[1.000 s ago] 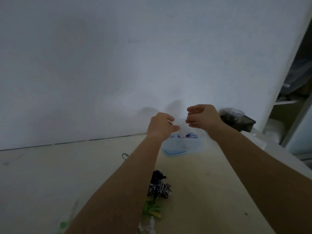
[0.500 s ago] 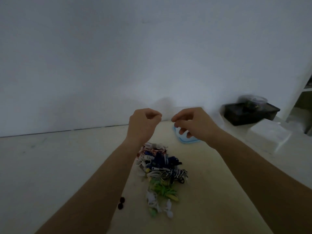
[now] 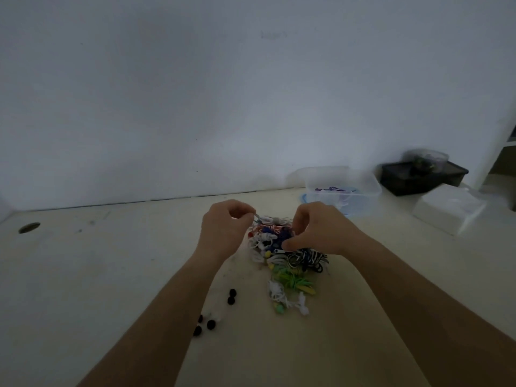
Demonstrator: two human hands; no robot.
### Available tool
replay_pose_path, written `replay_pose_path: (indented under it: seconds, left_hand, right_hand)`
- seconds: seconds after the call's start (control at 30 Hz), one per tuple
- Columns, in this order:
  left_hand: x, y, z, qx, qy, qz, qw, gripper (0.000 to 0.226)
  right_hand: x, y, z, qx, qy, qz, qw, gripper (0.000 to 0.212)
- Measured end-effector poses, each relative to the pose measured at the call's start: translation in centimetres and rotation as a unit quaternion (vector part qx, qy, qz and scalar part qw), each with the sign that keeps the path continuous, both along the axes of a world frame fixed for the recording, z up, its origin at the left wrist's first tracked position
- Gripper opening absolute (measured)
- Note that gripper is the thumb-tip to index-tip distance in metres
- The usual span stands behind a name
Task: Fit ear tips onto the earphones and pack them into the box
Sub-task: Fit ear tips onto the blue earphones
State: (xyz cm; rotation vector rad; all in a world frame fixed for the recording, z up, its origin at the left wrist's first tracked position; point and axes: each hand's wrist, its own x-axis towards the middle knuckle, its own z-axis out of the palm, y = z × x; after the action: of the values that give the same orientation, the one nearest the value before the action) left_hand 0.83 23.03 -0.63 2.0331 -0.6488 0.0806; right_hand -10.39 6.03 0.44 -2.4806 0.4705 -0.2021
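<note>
My left hand (image 3: 223, 233) pinches a small grey piece (image 3: 257, 218) between thumb and forefinger at the far top of the earphone pile (image 3: 290, 263). I judge it to be an earbud, but it is too small to be sure. My right hand (image 3: 318, 233) has its fingers curled down into the same tangle, thumb against the blue bundle (image 3: 282, 237), and it seems to be gripping that.

The pile lies directly under and between both hands. Its long axis runs from my fingers back toward me, trailing off through the black-and-white striped bundle (image 3: 308, 258), the green bundle (image 3: 293, 281) and a white bundle (image 3: 279, 296). I cannot count the sets exactly; they are too knotted.

The black ear tips (image 3: 231, 296) lie loose on the table (image 3: 97, 275), nearer me, beside my left forearm. I count five: two together and three lower down. My left hand is nearer to them.

There is one clear plastic box (image 3: 344, 191), past my right hand and just to its right, with a purple earphone (image 3: 331, 189) inside, so packing falls to the right hand.
</note>
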Motion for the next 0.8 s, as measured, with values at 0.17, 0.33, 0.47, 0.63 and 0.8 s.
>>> replay_pose_path:
  seconds: [0.17, 0.33, 0.47, 0.63, 0.8]
  left_hand:
    - [-1.3, 2.1, 0.2, -0.030, 0.004, 0.017, 0.999, 0.010]
    - [-2.1, 3.5, 0.2, -0.042, 0.017, 0.026, 0.999, 0.009]
    - [-2.8, 3.9, 0.1, -0.029, 0.024, -0.013, 0.999, 0.014]
    - [-3.6, 3.4, 0.4, -0.006, 0.067, -0.163, 0.984, 0.044]
    - [-4.8, 3.1, 0.9, -0.072, 0.188, -0.222, 0.954, 0.051]
  right_hand:
    - [-0.5, 0.9, -0.3, 0.007, -0.065, -0.030, 0.997, 0.019]
    - [-1.3, 1.1, 1.6, 0.149, -0.165, -0.069, 0.973, 0.013]
    - [-1.5, 1.8, 3.7, 0.265, -0.205, -0.045, 0.941, 0.011]
    - [-1.2, 3.5, 5.6, 0.313, -0.219, -0.022, 0.924, 0.012]
    - [-0.7, 5.0, 6.3, 0.357, -0.221, -0.008, 0.908, 0.013]
